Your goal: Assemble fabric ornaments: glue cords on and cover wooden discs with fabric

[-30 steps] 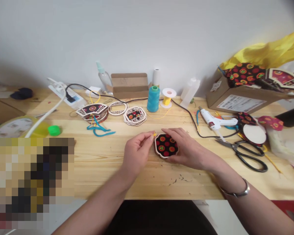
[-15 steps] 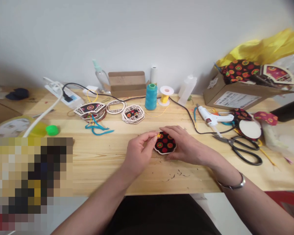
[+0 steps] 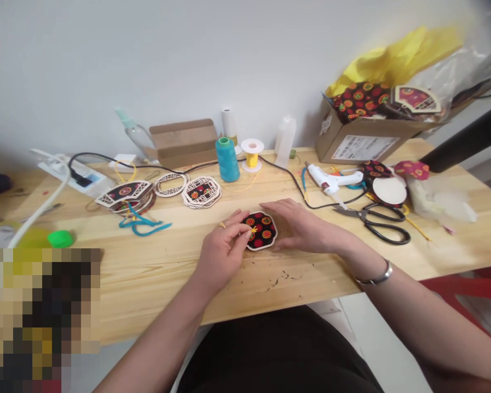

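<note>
In the middle of the table lies a small scallop-edged plaque (image 3: 264,232), black floral fabric with red and orange rounds in a pale rim. My left hand (image 3: 225,245) is at its left side, thumb and fingertips pinched on a short yellow cord (image 3: 253,230) over the fabric. Those fingers cover the plaque's left edge. To the right, my right hand (image 3: 306,226) curves around the plaque with fingers and thumb apart. It holds nothing, and I cannot tell whether its fingertips touch the rim.
Scissors (image 3: 366,218) and a white glue gun (image 3: 333,177) lie to the right, below a carton (image 3: 355,142). Behind stand a teal thread cone (image 3: 228,161) and a yellow spool (image 3: 252,155). Cut-out plaques (image 3: 202,192) lie left, near a power strip (image 3: 76,174).
My right hand has loosened from the plaque's right side and its fingers have spread. The left pinch on the yellow cord stays. The whole view has swung to the right.
</note>
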Demonstrator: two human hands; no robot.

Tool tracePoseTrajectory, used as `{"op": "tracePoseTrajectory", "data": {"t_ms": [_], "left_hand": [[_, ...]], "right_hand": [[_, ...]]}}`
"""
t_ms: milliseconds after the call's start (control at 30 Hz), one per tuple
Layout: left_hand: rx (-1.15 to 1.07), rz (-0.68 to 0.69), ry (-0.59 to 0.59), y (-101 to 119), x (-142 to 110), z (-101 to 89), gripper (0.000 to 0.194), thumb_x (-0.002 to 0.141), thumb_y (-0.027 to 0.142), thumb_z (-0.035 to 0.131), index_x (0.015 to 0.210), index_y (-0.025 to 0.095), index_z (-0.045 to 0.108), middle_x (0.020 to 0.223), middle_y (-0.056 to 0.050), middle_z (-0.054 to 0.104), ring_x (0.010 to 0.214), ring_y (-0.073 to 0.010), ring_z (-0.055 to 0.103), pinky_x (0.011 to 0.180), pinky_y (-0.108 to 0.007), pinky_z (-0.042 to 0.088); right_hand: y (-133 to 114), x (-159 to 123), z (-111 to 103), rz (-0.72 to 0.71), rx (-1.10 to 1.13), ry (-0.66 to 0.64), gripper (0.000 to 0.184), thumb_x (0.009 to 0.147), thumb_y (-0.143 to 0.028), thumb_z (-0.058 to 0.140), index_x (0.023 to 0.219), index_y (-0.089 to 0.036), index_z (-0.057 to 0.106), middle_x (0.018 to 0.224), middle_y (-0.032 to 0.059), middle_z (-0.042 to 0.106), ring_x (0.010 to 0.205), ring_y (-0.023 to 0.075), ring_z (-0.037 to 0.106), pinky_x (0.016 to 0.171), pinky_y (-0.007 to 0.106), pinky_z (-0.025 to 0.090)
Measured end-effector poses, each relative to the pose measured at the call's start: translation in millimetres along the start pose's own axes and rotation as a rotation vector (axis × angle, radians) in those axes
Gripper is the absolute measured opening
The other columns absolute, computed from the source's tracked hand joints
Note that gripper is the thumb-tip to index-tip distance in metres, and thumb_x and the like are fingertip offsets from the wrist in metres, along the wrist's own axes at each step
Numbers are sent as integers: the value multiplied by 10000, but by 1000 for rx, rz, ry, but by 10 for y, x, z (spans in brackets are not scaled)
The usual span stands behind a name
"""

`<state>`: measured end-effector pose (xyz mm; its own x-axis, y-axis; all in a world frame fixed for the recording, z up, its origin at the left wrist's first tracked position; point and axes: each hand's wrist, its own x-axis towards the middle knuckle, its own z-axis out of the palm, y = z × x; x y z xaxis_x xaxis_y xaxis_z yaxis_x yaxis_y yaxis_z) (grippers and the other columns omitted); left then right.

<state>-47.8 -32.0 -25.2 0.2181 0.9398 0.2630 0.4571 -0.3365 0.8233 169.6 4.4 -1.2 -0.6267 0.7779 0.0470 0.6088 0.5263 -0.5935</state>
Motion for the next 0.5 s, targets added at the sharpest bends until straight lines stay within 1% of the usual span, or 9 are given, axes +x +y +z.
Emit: {"op": "tracePoseTrajectory", "data": {"t_ms": [167, 333, 500], "left_hand": [[40, 36, 3, -20, 1, 16, 180, 864, 253, 535, 931, 186, 689, 1153, -93, 695, 1135, -218, 615, 1031, -382, 448], [104, 58, 27, -51, 7, 17, 177, 863, 253, 538, 922, 191, 693, 1125, -82, 708, 1102, -225, 635, 1015, -384, 462], [146, 58, 10, -53, -1, 18, 181, 870, 254, 528, 933, 195, 688, 1113, -74, 714, 1122, -226, 624, 1017, -383, 459]], "right_hand": [[-6, 27, 30, -30, -16, 2, 769, 706, -364, 764, 1370, -179, 422, 1266, 136, 558, 1177, 317, 448, 978, 514, 382], [-9, 22, 25, -22, -13, 9, 750, 712, -361, 751, 1359, -147, 436, 1234, 141, 577, 1179, 315, 445, 991, 498, 364], [-40, 23, -4, -3, 8, -10, 738, 713, -357, 748, 1352, -153, 441, 1243, 132, 575, 1179, 322, 441, 995, 496, 354]]}}
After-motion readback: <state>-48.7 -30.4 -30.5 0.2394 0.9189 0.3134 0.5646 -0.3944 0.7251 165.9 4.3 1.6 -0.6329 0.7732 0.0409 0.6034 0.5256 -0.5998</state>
